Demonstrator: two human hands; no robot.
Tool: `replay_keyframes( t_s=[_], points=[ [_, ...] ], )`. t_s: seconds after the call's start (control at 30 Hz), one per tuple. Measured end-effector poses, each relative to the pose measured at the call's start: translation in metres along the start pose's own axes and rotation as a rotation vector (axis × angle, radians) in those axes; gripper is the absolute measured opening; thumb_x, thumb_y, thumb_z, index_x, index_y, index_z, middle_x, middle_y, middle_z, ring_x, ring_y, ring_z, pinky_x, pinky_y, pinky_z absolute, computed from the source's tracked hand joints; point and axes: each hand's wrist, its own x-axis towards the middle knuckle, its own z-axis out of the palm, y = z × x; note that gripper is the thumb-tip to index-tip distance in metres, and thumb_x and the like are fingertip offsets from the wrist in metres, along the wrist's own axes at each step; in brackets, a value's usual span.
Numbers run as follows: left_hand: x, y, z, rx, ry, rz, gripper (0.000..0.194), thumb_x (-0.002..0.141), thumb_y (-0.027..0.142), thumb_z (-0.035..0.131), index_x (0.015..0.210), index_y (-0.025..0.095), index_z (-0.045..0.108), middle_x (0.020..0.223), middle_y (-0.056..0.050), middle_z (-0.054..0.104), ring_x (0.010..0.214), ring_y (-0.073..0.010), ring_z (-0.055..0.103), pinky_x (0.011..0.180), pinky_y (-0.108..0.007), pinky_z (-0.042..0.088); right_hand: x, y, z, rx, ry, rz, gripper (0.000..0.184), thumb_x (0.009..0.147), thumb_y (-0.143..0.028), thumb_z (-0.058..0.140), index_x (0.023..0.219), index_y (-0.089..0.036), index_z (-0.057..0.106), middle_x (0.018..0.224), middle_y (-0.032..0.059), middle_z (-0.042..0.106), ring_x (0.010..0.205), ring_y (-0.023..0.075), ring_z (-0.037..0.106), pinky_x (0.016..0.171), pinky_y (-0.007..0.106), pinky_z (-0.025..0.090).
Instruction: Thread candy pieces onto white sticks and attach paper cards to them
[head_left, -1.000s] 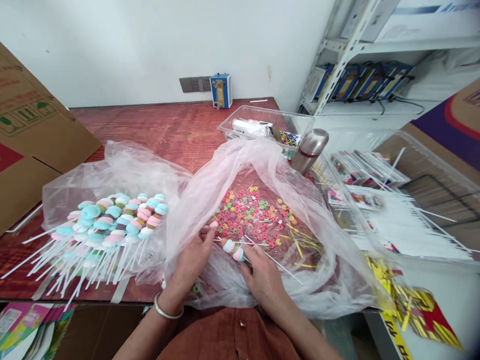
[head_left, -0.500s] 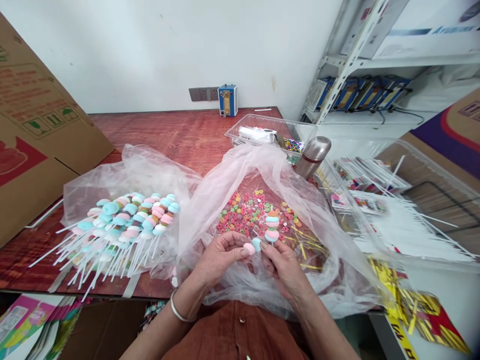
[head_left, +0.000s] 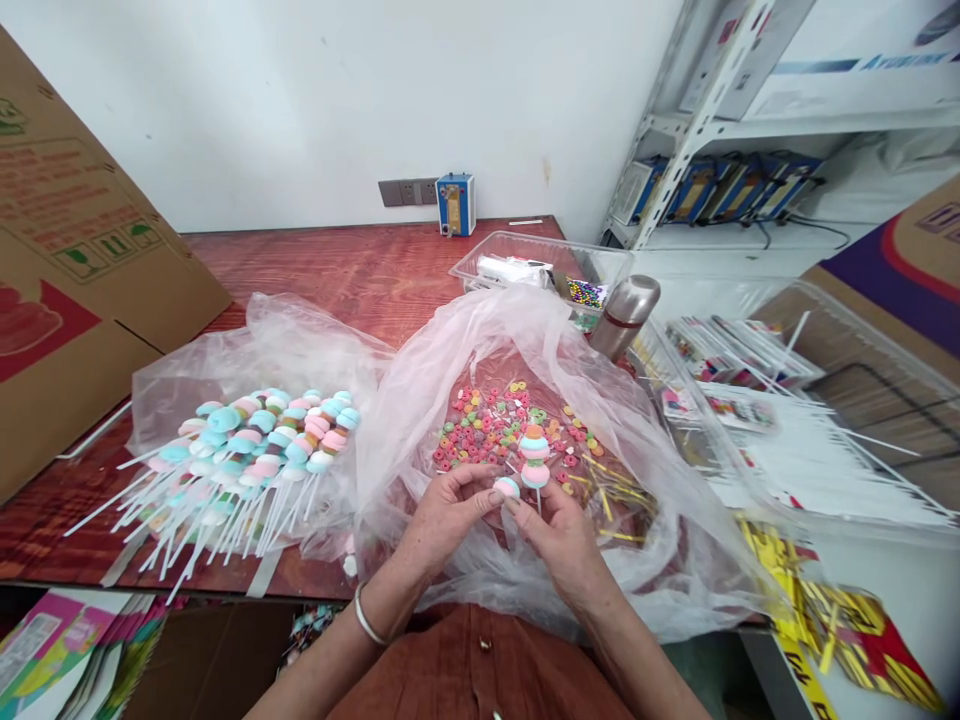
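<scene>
While the left hand (head_left: 454, 505) pinches a small pink-and-blue marshmallow (head_left: 507, 488) at its fingertips, the right hand (head_left: 559, 530) is closed on the white stick of a candy skewer (head_left: 535, 455), its thumb against the marshmallow's lower side. The skewer rises nearly upright from the right fingers, just right of the loose marshmallow. Both hands are near the front edge of the tabletop (head_left: 322, 270), over translucent plastic sheeting (head_left: 517, 310). Beyond them, ring-shaped candies (head_left: 472, 430) lie scattered, with gold strips (head_left: 611, 500) to their right. Well left of the left hand, similar skewers (head_left: 262, 440) are piled, their sticks pointing toward the front edge.
</scene>
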Motion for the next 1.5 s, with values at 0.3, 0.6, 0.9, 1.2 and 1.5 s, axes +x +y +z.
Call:
replay_keyframes(
  t_s=[0.3,0.6,0.9,1.2,1.5],
  points=[
    [-0.001,-0.007,0.013,-0.058,0.082,0.025,0.038,0.068,0.031,0.084,0.101,0.017,0.074,0.099,-0.008,0.076,0.088,-0.0188,0.067,0.08,-0.029,0.05,0.005,0.008,-0.003,-0.015,0.075,-0.027,0.036,0.081,-0.046,0.07,0.105,-0.02,0.07,0.094,0.0043,0.07,0.093,0.0213,0.063,0.084,0.033,0.05],
    [0.014,0.002,0.017,-0.118,0.245,0.072,0.036,0.068,0.034,0.084,0.092,0.016,0.066,0.09,-0.004,0.073,0.081,-0.0157,0.068,0.074,-0.028,0.054,-0.016,-0.005,-0.012,-0.273,0.019,0.126,0.037,0.092,-0.053,0.049,0.087,-0.019,0.063,0.055,-0.0033,0.058,0.04,0.0097,0.041,0.043,0.023,0.032],
    [0.023,0.0,0.011,-0.048,0.232,0.084,0.041,0.069,0.034,0.082,0.102,0.017,0.065,0.093,-0.006,0.075,0.076,-0.017,0.069,0.069,-0.029,0.054,-0.042,-0.01,-0.01,-0.227,-0.212,0.354,0.054,0.091,-0.065,0.042,0.099,-0.016,0.064,0.035,-0.0091,0.041,0.033,0.0088,0.027,0.038,0.022,0.02],
    [0.021,0.002,0.013,0.009,0.214,0.115,0.037,0.07,0.031,0.08,0.099,0.016,0.064,0.098,-0.009,0.074,0.084,-0.0188,0.07,0.072,-0.028,0.054,-0.044,-0.013,-0.006,-0.062,-0.126,0.416,0.052,0.088,-0.064,0.049,0.097,-0.015,0.065,0.034,-0.0104,0.038,0.033,0.0072,0.019,0.037,0.022,0.015],
    [0.021,-0.003,0.018,0.032,0.221,0.178,0.029,0.073,0.025,0.077,0.097,0.017,0.064,0.096,-0.007,0.074,0.088,-0.0179,0.069,0.08,-0.029,0.053,-0.044,-0.019,0.011,0.221,-0.027,0.501,0.053,0.08,-0.062,0.059,0.1,-0.013,0.06,0.031,-0.0128,0.036,0.027,0.0057,0.017,0.031,0.019,0.019]
  ],
)
